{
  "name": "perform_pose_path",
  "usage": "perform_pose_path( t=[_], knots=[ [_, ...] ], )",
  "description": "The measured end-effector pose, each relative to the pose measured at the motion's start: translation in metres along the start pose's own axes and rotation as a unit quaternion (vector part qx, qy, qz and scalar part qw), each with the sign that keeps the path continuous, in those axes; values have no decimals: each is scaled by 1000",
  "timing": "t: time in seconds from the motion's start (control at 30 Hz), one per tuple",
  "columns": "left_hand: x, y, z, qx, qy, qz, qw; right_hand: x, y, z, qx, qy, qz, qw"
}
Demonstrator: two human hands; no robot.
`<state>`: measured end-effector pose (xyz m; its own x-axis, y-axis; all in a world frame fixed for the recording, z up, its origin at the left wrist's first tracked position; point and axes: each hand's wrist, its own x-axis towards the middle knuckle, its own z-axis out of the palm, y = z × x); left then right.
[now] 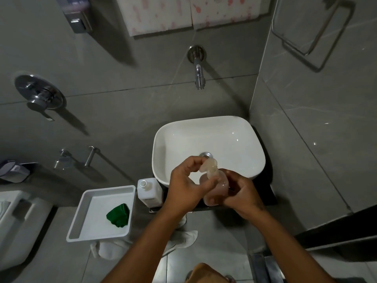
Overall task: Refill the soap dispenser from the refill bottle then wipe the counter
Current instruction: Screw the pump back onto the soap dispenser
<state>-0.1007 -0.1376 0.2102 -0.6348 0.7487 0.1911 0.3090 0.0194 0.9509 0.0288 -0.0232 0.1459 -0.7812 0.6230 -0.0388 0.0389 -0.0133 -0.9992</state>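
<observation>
A translucent pinkish soap dispenser with a pump head is held in front of the white sink basin. My left hand pinches the pump head at the dispenser's top. My right hand grips the bottle's body from the right. A white refill bottle stands upright on the dark counter, left of the basin, its cap on. A crumpled green cloth lies in a white tray.
A chrome wall tap juts out above the basin. A wall-mounted dispenser hangs at upper left. A white towel lies on the floor below the tray. A toilet is at far left.
</observation>
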Motion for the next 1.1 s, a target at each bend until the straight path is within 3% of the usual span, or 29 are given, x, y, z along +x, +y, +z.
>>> perform_pose_path(
  t=[0.13, 0.63, 0.87, 1.0, 1.1],
  knots=[
    [-3, -1, 3, -43, 2, -4, 999, 0, -2, 1, -9, -1, -4, 1000],
    [0, -1, 6, -29, 51, -8, 998, 6, -14, 2, -13, -8, -19, 1000],
    [-6, 3, 8, -51, 37, 2, 998, 8, -18, 6, 2, 7, -20, 1000],
    [-5, 6, 10, -8, 69, 61, 996, 6, -20, 5, 18, 6, -17, 1000],
    [-5, 6, 10, -28, 91, 29, 995, 7, -21, 3, 11, -6, -22, 1000]
  ],
)
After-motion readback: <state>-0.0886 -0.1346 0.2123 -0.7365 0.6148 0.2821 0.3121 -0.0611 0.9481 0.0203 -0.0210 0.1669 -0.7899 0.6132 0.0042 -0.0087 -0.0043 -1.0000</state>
